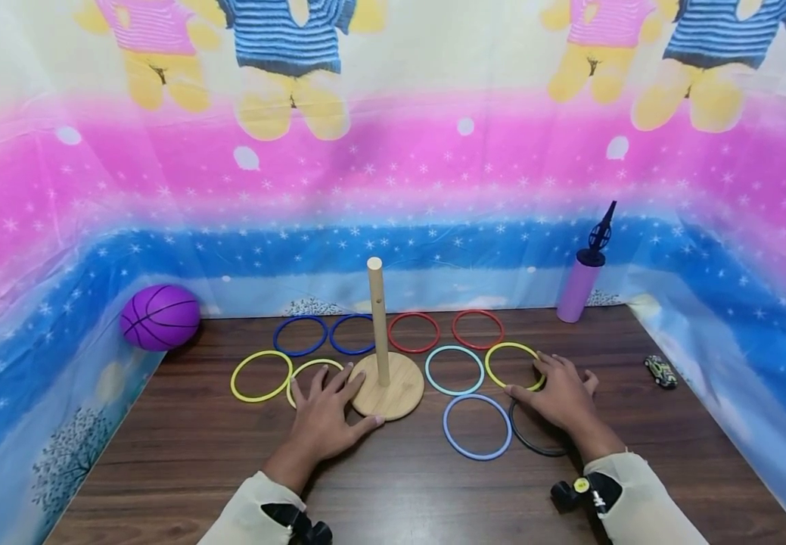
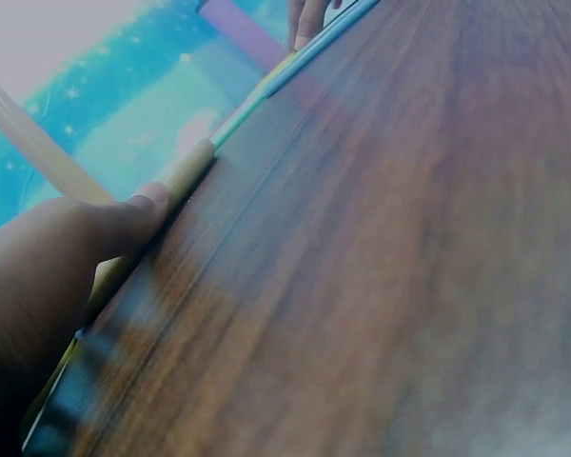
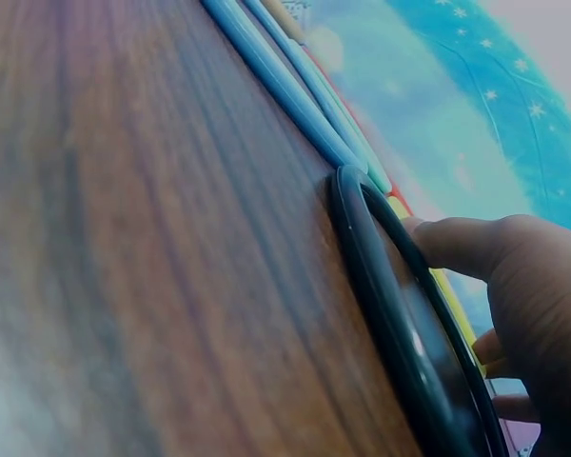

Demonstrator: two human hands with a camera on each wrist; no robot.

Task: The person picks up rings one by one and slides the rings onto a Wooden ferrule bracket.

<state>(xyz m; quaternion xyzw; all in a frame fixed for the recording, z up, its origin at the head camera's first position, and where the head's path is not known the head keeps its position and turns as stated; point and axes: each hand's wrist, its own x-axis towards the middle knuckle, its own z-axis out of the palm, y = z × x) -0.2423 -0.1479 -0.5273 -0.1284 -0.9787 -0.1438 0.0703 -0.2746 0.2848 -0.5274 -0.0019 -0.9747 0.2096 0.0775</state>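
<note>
My left hand lies with fingers spread at the left of a wooden peg stand. Its thumb touches the front edge of the round base, and the fingertips reach the base's left side and a yellow ring partly hidden behind them. On the right, my right hand touches another yellow ring, thumb at its front rim and fingers at its right rim. A black ring lies flat under that hand, partly covered by it in the head view. The stand's upright peg carries no ring.
More rings lie around the stand: light blue, turquoise, two red, two dark blue, one yellow. A purple ball sits far left. A purple pump stands at the back right, a toy car right.
</note>
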